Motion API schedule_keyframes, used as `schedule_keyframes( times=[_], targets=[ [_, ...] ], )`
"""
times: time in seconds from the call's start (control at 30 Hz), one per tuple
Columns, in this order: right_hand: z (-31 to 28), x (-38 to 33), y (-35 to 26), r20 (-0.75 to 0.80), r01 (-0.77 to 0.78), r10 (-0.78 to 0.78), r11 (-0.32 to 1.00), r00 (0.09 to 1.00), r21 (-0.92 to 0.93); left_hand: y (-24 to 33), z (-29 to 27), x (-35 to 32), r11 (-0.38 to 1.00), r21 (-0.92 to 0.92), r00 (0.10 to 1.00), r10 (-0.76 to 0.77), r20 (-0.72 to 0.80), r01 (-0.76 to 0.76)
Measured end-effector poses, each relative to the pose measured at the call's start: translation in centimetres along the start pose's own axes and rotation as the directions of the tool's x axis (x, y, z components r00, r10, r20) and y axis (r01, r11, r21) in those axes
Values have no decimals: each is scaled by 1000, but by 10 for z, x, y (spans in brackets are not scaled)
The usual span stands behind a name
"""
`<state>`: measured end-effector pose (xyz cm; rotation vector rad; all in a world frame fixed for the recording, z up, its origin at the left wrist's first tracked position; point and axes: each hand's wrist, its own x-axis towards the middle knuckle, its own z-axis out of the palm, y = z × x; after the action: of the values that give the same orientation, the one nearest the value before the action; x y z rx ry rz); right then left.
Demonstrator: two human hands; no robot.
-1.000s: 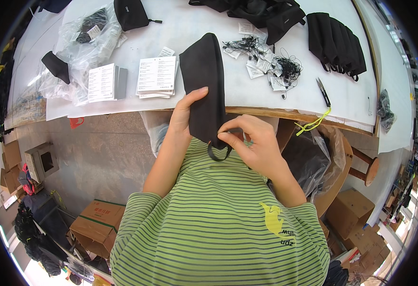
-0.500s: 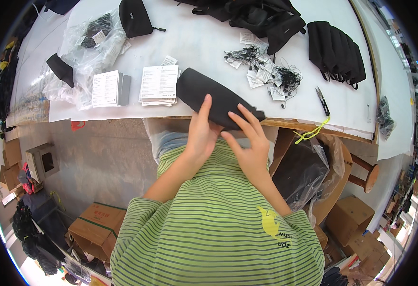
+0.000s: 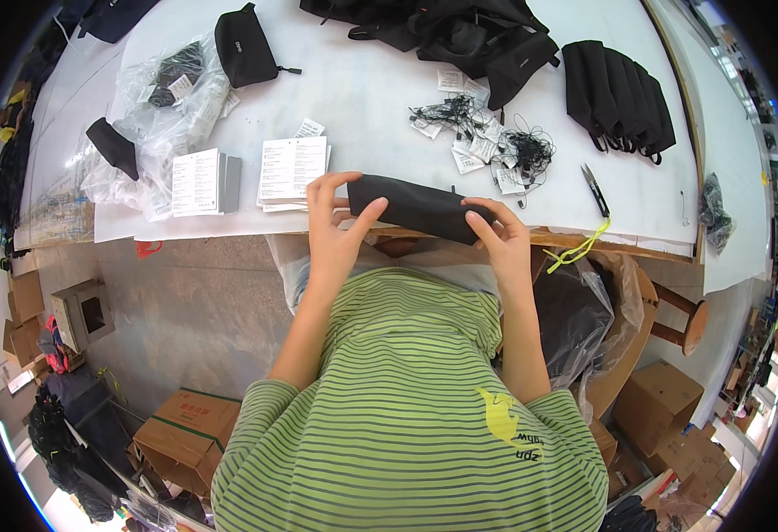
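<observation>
Holding a long black pouch (image 3: 420, 207) flat between both hands at the near edge of the white table (image 3: 362, 106), the person has the left hand (image 3: 334, 232) in a closed grip on its left end and the right hand (image 3: 498, 239) in a closed grip on its right end. Judging by the layout, the work looks partway through: a row of black pouches (image 3: 618, 96) stands stacked at the far right, while a heap of black bags (image 3: 460, 35) lies beyond. Between them sit paper leaflets (image 3: 291, 168), a tangle of string tags (image 3: 487, 137) and small snips (image 3: 595, 188). Whether the held pouch carries a tag cannot be made out; its underside and zip are hidden by the fingers.
</observation>
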<state>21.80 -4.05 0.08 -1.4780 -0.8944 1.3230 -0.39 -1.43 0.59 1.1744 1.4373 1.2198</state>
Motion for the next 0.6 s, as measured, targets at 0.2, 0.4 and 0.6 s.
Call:
schedule_keyframes(
  times=[0.2,0.4,0.6],
  targets=[
    [-10,5,-2,-76,30,-28,999,997,32,-8,-1,9,988,79,987,-141,82,135],
    [-11,8,-8,-162,49,-53,998,985,-30,1,-5,12,995,-60,995,-85,-50,82],
    [-12,9,-8,-133,57,-60,998,989,-23,22,14,11,830,460,948,298,115,-317]
  ],
)
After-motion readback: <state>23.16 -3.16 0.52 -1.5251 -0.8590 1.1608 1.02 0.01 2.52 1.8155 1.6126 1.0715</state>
